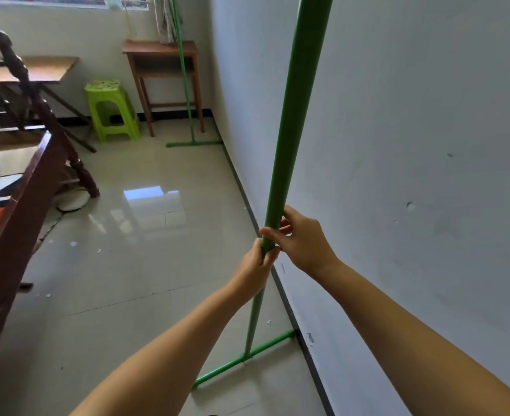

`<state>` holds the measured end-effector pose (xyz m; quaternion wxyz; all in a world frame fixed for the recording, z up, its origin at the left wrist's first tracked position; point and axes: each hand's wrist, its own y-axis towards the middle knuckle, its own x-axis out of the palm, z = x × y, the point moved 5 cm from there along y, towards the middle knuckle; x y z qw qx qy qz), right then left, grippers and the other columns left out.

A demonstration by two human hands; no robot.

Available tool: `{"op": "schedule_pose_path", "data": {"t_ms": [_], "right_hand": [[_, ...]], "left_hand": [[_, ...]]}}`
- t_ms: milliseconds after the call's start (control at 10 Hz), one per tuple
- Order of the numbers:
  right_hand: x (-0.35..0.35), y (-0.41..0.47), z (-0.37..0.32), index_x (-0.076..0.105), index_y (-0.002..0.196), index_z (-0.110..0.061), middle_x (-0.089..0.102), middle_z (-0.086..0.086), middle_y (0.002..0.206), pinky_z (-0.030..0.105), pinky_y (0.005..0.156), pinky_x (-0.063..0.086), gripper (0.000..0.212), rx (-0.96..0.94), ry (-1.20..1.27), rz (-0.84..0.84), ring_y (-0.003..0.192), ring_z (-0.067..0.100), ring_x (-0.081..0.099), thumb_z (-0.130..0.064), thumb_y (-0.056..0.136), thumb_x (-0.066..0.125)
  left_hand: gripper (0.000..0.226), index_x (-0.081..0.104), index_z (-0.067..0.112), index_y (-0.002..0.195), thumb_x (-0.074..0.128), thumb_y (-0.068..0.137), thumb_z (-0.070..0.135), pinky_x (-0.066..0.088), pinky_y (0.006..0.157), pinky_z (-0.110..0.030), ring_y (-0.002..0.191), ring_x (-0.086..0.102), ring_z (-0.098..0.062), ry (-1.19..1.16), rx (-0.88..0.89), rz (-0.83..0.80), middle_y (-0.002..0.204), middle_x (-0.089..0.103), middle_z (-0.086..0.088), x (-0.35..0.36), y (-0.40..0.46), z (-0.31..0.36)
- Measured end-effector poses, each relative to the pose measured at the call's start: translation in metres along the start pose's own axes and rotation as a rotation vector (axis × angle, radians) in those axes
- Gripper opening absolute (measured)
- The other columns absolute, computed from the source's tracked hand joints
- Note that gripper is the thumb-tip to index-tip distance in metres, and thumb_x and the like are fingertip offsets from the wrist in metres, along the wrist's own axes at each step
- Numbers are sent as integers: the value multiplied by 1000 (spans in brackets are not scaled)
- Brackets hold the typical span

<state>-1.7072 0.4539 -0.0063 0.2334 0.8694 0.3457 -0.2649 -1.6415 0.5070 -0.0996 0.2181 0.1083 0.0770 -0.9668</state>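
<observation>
A green upright pole (pixel 296 94) of a rack stands close to the white wall, rising out of the frame at the top. Below my hands a thinner green tube (pixel 255 319) runs down to a green foot bar (pixel 244 360) on the tiled floor. My left hand (pixel 256 265) grips the thinner tube just under the joint where the wide pole ends. My right hand (pixel 300 238) grips the lower end of the wide pole, fingers curled round it. A second green upright (pixel 184 70) with its own foot bar (pixel 193 143) stands farther along the wall.
A dark wooden bed frame (pixel 22 187) fills the left side. A lime-green plastic stool (pixel 111 108), a brown wooden table (pixel 163 73) and a folding table (pixel 37 69) stand at the far wall under a window. Small white scraps lie on the glossy floor.
</observation>
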Motion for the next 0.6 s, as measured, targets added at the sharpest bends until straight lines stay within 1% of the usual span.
{"op": "schedule_pose_path", "data": {"t_ms": [100, 200, 300, 400, 500, 600], "right_hand": [[0, -4, 1, 56, 109, -9, 69, 12, 104, -2, 60, 41, 36, 14, -8, 1, 90, 23, 66, -28, 79, 63], [1, -6, 2, 56, 108, -10, 69, 11, 104, -1, 60, 41, 36, 31, -10, 6, 91, 24, 66, -30, 79, 63], [1, -5, 1, 56, 108, -11, 69, 10, 104, 0, 62, 41, 36, 59, -12, 7, 92, 23, 66, -31, 79, 63], [0, -4, 2, 54, 109, -11, 68, 11, 105, 3, 62, 44, 35, 80, -11, -14, 94, 24, 66, -30, 80, 62], [0, -5, -5, 46, 118, -13, 62, 12, 116, 20, 78, 50, 42, 147, -52, -189, 106, 28, 61, -31, 82, 60], [-27, -14, -21, 24, 137, -25, 46, 7, 139, 34, 95, 44, 69, 179, -116, -289, 122, 23, 49, -40, 80, 58]], "left_hand": [[30, 40, 27, 121, 39, 91, 32, 45, 99, -47, 112, 55, -23, 10, -9, -16, 116, 57, -2, 2, -3, 0], [33, 39, 22, 124, 39, 92, 30, 44, 99, -41, 114, 54, -23, -1, 0, -36, 115, 55, -1, 3, -5, 1], [33, 40, 21, 124, 39, 91, 31, 44, 98, -39, 113, 54, -23, 0, -11, -45, 116, 56, -2, 1, -4, 4], [34, 41, 25, 122, 40, 90, 36, 46, 97, -44, 110, 56, -22, 16, -7, -55, 119, 59, -7, 0, -3, -2], [28, 41, 34, 115, 42, 88, 41, 49, 94, -46, 107, 58, -28, 63, -16, -105, 116, 60, -12, -3, -2, 2], [39, 38, 23, 123, 46, 88, 36, 46, 96, -38, 110, 54, -20, 121, 16, -145, 116, 56, -1, -12, -8, -1]]}}
